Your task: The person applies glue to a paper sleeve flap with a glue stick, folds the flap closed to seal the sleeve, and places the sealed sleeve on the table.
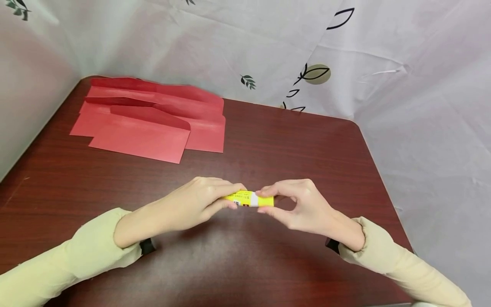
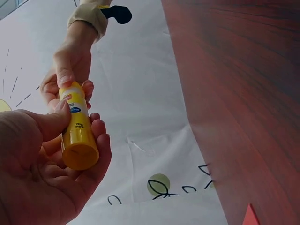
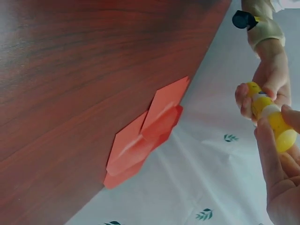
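Note:
A yellow glue stick [image 1: 243,198] with a white band is held level above the table, between both hands. My left hand [image 1: 203,198] grips its longer printed body, thumb on one side and fingers on the other. At the opposite end my right hand [image 1: 301,204] pinches the short yellow end by the white band. The left wrist view shows the glue stick [image 2: 78,136] lying along the left fingers, its round base facing the camera. In the right wrist view, the right fingers [image 3: 268,150] lie along the yellow end.
Several red envelopes [image 1: 145,136] with raised flaps lie overlapping at the back left of the dark wooden table [image 1: 291,149]. A white patterned curtain [image 1: 230,47] stands behind the table and along its sides.

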A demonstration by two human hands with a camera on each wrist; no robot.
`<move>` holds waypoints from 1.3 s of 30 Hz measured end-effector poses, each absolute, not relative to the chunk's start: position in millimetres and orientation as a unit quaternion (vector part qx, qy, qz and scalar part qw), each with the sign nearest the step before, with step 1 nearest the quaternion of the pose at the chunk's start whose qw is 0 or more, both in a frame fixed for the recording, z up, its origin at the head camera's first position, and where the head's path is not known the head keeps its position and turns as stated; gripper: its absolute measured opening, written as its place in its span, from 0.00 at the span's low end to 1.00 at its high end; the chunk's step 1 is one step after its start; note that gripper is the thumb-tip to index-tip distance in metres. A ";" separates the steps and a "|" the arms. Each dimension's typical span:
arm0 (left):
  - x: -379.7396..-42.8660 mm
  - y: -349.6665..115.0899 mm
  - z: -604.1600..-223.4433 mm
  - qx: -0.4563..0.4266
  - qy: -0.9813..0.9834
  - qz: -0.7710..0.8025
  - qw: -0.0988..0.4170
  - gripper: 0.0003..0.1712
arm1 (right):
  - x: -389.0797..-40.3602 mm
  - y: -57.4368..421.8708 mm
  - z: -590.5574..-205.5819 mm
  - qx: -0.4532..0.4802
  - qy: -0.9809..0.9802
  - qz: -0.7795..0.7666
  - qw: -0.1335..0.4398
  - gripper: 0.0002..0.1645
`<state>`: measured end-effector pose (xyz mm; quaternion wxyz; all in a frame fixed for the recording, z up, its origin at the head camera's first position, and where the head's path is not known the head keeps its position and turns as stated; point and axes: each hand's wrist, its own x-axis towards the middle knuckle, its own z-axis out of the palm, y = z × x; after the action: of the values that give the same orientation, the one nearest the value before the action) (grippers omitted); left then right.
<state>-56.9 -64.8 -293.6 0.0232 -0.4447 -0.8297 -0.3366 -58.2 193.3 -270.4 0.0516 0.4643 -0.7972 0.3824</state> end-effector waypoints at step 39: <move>-67.6 -58.3 -307.3 -0.313 -0.813 -0.440 0.219 0.24 | -66.2 194.1 -265.7 0.369 -0.793 0.412 0.257 0.29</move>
<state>-67.6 -58.3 -307.3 0.2191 -0.3129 -0.8129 -0.4396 -66.2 194.1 -265.7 0.2570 0.3692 -0.7925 0.4118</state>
